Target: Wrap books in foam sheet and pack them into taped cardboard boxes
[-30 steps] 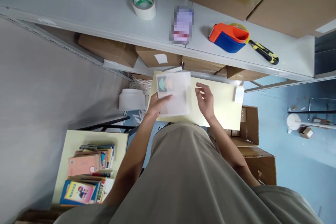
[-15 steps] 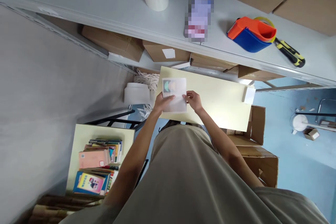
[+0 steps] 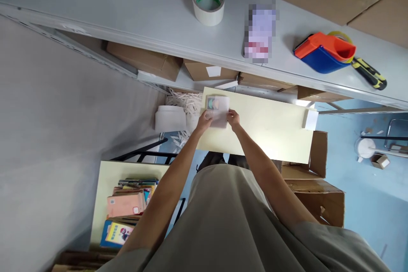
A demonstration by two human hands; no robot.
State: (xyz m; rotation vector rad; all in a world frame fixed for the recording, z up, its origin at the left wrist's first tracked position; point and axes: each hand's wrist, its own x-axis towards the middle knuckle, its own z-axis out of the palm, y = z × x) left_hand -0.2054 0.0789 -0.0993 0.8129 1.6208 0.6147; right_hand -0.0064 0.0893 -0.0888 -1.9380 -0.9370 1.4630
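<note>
A small, thin, translucent white plastic packet [image 3: 218, 111] with a printed label of teal and orange shapes near its far left corner is pinched between both grips, the left hand [image 3: 204, 121] at its near left edge and the right hand [image 3: 233, 118] at its near right edge. It lies roughly flat, just above the pale yellow worktop [image 3: 270, 129], with the printed end pointing away from the grips.

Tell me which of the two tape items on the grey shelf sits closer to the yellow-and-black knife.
The orange-and-blue tape dispenser: it lies right beside the yellow-and-black knife at the shelf's right end. The bare white roll of tape with green print stands apart, further left.
</note>
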